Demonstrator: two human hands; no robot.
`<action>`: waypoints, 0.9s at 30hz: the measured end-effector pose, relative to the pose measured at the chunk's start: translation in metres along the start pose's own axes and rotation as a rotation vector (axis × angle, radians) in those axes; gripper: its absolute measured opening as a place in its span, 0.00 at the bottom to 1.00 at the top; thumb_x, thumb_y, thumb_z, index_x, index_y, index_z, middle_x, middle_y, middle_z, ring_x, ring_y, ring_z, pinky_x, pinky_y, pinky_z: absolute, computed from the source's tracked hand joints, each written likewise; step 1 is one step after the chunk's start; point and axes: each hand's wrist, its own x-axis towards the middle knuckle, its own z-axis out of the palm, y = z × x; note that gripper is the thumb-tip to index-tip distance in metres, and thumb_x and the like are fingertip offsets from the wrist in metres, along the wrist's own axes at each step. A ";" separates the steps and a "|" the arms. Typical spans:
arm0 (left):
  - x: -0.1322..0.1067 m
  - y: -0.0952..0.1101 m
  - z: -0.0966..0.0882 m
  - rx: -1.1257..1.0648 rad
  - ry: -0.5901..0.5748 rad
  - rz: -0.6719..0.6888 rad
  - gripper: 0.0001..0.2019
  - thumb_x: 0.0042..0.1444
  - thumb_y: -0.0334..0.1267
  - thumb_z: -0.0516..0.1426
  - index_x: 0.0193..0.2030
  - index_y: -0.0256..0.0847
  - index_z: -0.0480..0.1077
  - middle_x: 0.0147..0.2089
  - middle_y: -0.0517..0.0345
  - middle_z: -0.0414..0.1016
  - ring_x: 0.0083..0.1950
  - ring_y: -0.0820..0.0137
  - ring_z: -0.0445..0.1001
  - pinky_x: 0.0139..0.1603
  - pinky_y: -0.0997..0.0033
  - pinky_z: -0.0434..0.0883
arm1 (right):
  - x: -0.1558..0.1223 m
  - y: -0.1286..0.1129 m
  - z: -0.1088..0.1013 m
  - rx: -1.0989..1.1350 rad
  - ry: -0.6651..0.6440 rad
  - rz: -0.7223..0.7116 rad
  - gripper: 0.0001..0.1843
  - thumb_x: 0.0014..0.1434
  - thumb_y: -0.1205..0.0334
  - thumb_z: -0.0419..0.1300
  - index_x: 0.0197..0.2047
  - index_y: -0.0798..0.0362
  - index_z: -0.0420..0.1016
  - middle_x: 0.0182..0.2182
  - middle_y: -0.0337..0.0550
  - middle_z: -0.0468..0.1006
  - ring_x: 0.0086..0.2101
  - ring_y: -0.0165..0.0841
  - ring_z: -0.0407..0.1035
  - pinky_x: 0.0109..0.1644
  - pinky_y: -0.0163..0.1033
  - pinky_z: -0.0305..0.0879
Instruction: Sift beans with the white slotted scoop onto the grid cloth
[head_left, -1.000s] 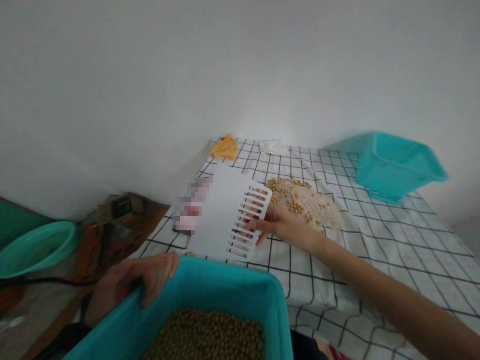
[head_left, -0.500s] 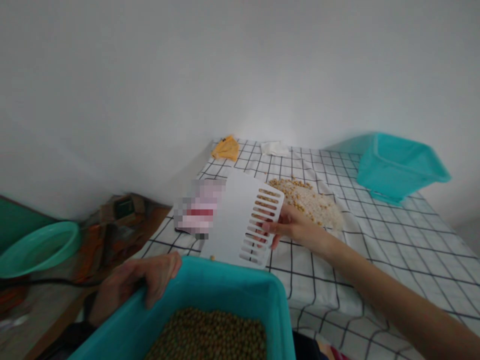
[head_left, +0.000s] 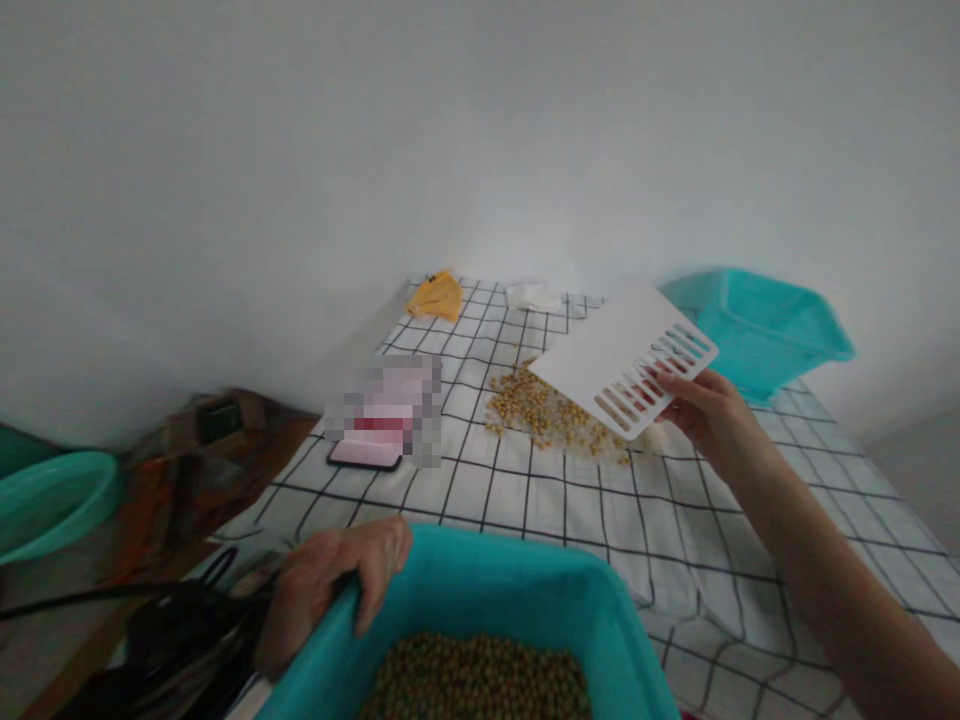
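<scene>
My right hand point(head_left: 705, 410) grips a white slotted plastic scoop point(head_left: 622, 357) by its slotted end, held up over a pile of soybeans and rice point(head_left: 551, 413) on the checked tablecloth point(head_left: 675, 510). My left hand point(head_left: 334, 580) is closed over the near left rim of a teal tub point(head_left: 480, 580) filled with greenish-brown beans point(head_left: 480, 680), close to me at the bottom.
A phone point(head_left: 364, 452) lies on the cloth left of the pile. A second teal basket point(head_left: 757, 330) stands at the back right. An orange cloth point(head_left: 435, 296) and a white scrap point(head_left: 532, 296) lie by the wall. A green basin point(head_left: 52, 500) and black cables point(head_left: 172, 610) are left.
My right hand has swung the white scoop from beside the tub rightward and up, over the pile. The phone that it covered now shows. My left hand kept its grip on the tub rim.
</scene>
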 end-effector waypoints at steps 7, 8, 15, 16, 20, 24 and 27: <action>0.004 -0.003 0.023 -0.005 0.008 0.008 0.35 0.74 0.50 0.40 0.17 0.42 0.68 0.16 0.56 0.66 0.22 0.66 0.64 0.31 0.62 0.68 | -0.001 0.013 -0.017 -0.027 0.028 0.007 0.13 0.53 0.55 0.71 0.39 0.52 0.80 0.36 0.45 0.85 0.34 0.38 0.79 0.36 0.40 0.77; 0.004 -0.004 0.026 -0.007 0.028 0.002 0.35 0.73 0.51 0.40 0.17 0.42 0.68 0.16 0.56 0.65 0.23 0.65 0.64 0.32 0.62 0.67 | -0.002 0.013 -0.016 -0.043 0.013 0.001 0.13 0.54 0.54 0.71 0.39 0.52 0.80 0.36 0.45 0.85 0.34 0.39 0.79 0.36 0.41 0.77; 0.004 -0.007 0.039 0.020 0.062 -0.009 0.34 0.73 0.51 0.40 0.17 0.44 0.69 0.15 0.57 0.65 0.23 0.64 0.64 0.32 0.61 0.67 | -0.008 0.011 -0.011 -0.140 -0.032 -0.047 0.13 0.56 0.53 0.70 0.40 0.52 0.79 0.37 0.46 0.84 0.34 0.39 0.79 0.33 0.39 0.76; 0.004 -0.007 0.040 0.023 0.071 -0.005 0.34 0.73 0.51 0.40 0.17 0.44 0.69 0.15 0.57 0.65 0.23 0.64 0.64 0.32 0.61 0.66 | -0.008 0.011 -0.010 -0.149 -0.036 -0.050 0.13 0.56 0.53 0.69 0.40 0.52 0.78 0.37 0.46 0.84 0.34 0.39 0.79 0.33 0.40 0.76; 0.001 -0.008 0.042 0.004 0.114 0.015 0.33 0.72 0.52 0.41 0.18 0.45 0.68 0.14 0.58 0.64 0.22 0.63 0.62 0.30 0.60 0.64 | -0.009 0.012 -0.008 -0.191 -0.053 -0.069 0.15 0.56 0.51 0.69 0.40 0.52 0.79 0.38 0.48 0.84 0.34 0.40 0.79 0.33 0.41 0.77; -0.001 -0.009 0.045 -0.002 0.129 0.024 0.32 0.71 0.52 0.41 0.18 0.45 0.68 0.14 0.57 0.64 0.22 0.64 0.62 0.31 0.59 0.64 | -0.010 0.012 -0.007 -0.226 -0.085 -0.081 0.14 0.56 0.51 0.69 0.39 0.52 0.80 0.37 0.47 0.84 0.34 0.40 0.79 0.32 0.41 0.77; -0.001 -0.009 0.046 0.003 0.130 0.021 0.32 0.71 0.52 0.41 0.18 0.44 0.67 0.14 0.57 0.64 0.21 0.64 0.62 0.30 0.60 0.64 | -0.011 0.012 -0.006 -0.217 -0.090 -0.083 0.14 0.56 0.51 0.70 0.39 0.52 0.79 0.36 0.46 0.84 0.33 0.39 0.78 0.32 0.41 0.76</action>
